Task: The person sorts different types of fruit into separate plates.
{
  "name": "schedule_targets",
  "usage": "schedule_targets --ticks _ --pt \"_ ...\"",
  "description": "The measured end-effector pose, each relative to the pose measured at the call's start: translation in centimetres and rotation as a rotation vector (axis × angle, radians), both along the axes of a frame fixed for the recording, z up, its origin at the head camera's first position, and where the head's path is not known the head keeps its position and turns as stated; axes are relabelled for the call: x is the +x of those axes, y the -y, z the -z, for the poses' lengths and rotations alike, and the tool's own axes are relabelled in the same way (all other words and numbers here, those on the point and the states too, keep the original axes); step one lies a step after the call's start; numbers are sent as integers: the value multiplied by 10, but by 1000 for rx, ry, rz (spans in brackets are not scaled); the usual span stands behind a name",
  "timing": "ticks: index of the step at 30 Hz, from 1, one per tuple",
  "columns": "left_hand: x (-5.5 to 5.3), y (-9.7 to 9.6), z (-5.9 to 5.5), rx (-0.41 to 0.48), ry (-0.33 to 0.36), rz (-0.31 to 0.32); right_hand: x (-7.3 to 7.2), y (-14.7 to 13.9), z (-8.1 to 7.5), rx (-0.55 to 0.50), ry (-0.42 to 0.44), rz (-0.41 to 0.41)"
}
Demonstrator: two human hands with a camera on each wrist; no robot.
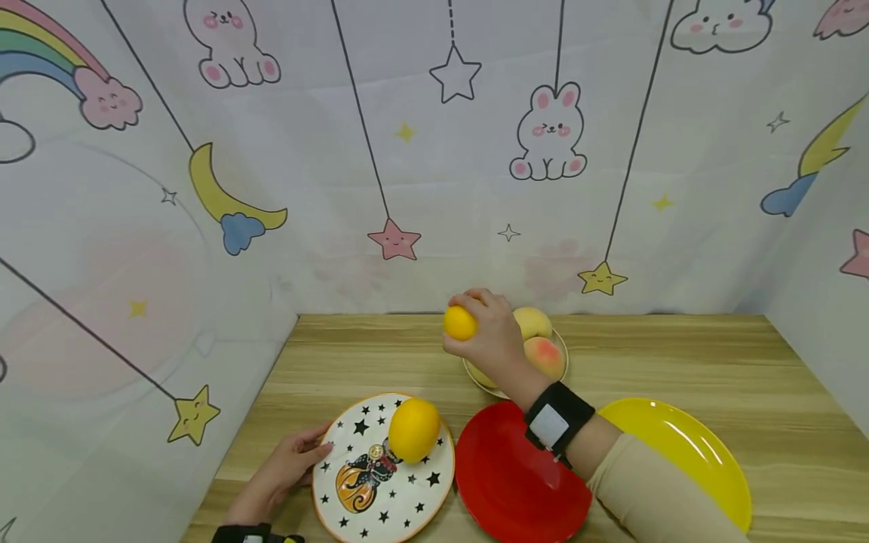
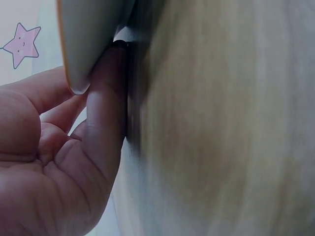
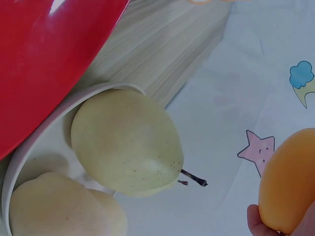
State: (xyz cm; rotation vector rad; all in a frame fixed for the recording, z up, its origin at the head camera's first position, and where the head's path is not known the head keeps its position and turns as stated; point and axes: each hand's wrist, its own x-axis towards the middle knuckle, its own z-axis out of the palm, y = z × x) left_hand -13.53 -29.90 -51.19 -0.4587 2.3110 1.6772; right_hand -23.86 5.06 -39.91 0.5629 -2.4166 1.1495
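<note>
My right hand (image 1: 494, 335) grips a yellow-orange mango (image 1: 460, 323) above the bowl (image 1: 565, 369) at the back; in the right wrist view, fingertips show at the lower end of this mango (image 3: 288, 182). Down at the left, my left hand (image 1: 288, 464) pinches the rim of a white plate (image 1: 380, 520) with black stars and a painted figure. From the left wrist view, fingers (image 2: 106, 93) reach under the plate's raised edge (image 2: 81, 59), thumb on the other side. A second mango (image 1: 414, 430) rests on the plate's upper right part.
Pale pears (image 3: 125, 140) and a pink-blushed peach (image 1: 545, 357) sit in the bowl. A red plate (image 1: 516, 483) lies right beside the starred plate, and a yellow plate (image 1: 706, 452) stands further right, partly behind my right forearm. Printed cloth walls (image 1: 462, 166) enclose the wooden table (image 1: 645, 354).
</note>
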Motion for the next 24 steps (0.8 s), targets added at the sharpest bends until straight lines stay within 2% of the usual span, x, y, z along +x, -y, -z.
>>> schedule_targets --ticks 10,16,24 --pt "0 -1 1 -13 -1 -7 11 20 0 64 24 -17" --pt "2 -1 0 -2 -13 -3 21 36 3 79 16 -75" --pt "1 0 0 -1 -8 10 36 55 -4 143 23 -134"
